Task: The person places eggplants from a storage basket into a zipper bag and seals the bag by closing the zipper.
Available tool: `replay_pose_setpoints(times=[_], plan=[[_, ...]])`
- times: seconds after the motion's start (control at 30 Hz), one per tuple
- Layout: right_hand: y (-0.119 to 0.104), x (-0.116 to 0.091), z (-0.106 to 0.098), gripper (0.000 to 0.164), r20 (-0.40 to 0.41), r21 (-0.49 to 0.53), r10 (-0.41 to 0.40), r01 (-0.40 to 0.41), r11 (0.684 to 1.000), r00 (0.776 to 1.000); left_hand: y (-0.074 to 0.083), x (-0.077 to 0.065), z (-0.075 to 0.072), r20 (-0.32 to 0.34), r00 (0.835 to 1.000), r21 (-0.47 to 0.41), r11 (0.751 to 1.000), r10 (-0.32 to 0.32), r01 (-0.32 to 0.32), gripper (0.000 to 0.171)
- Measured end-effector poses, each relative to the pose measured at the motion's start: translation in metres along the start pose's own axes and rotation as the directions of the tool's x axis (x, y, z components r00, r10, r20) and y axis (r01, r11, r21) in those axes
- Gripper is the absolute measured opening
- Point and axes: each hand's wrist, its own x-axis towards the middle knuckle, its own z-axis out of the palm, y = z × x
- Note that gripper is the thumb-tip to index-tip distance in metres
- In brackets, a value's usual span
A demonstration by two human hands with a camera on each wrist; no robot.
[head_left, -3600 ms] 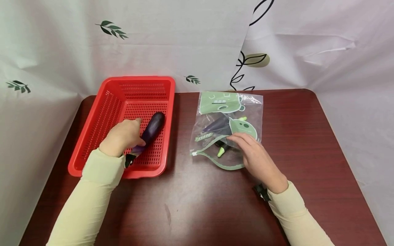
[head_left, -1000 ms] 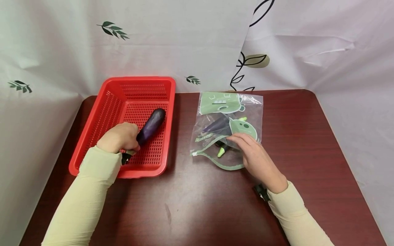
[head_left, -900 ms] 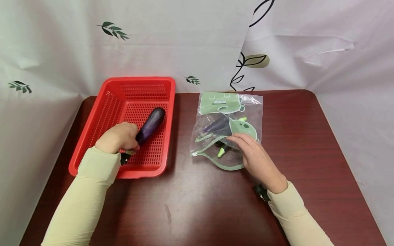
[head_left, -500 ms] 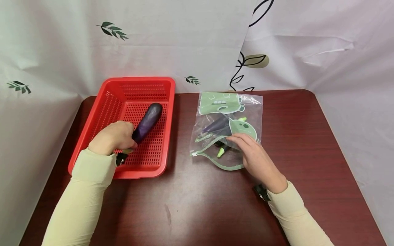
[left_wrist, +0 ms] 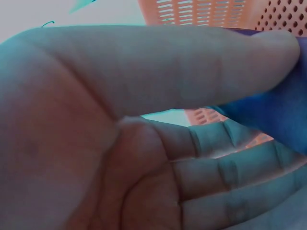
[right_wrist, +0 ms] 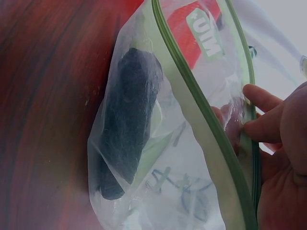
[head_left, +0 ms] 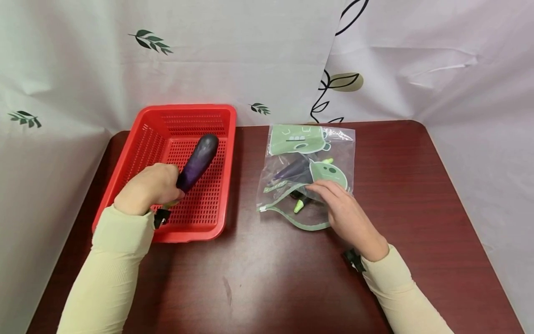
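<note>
In the head view a purple eggplant point(head_left: 198, 160) slants over the floor of the red basket point(head_left: 231, 185), rounded end pointing away. My left hand point(head_left: 148, 188) holds its stem end; the left wrist view has the thumb point(left_wrist: 206, 67) lying along the eggplant's purple skin and the fingers beneath. To the right lies a clear zip bag point(head_left: 306, 227) with green cartoon prints, its mouth gaping toward me. My right hand point(head_left: 344, 213) pinches the upper edge of that mouth. Inside the bag are a purple eggplant point(head_left: 294, 168) and a dark piece with a light green tip point(head_left: 299, 205).
Both basket and bag stand on a dark red wooden table point(head_left: 267, 287). White leaf-patterned cloth point(head_left: 200, 60) hangs behind and at both sides. The basket's raised rim surrounds the left hand's work.
My left hand has gone from reaching over the eggplant to gripping its stem end, and both have shifted slightly left, the rounded end moving farther away. The right hand and bag have stayed put.
</note>
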Motion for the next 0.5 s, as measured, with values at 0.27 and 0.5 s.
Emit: replay_pose_setpoints(times=[0.27, 0.5], plan=[[0.000, 0.000, 0.000, 0.058, 0.001, 0.001, -0.003, 0.003, 1.000, 1.000, 0.003, -0.005, -0.001, -0.015, 1.000, -0.011, 1.000, 0.007, -0.007, 0.023], [0.000, 0.001, 0.000, 0.059, 0.003, 0.003, -0.003, 0.003, 1.000, 1.000, 0.010, -0.011, -0.003, -0.035, 0.999, -0.014, 1.000, 0.012, -0.013, 0.024]])
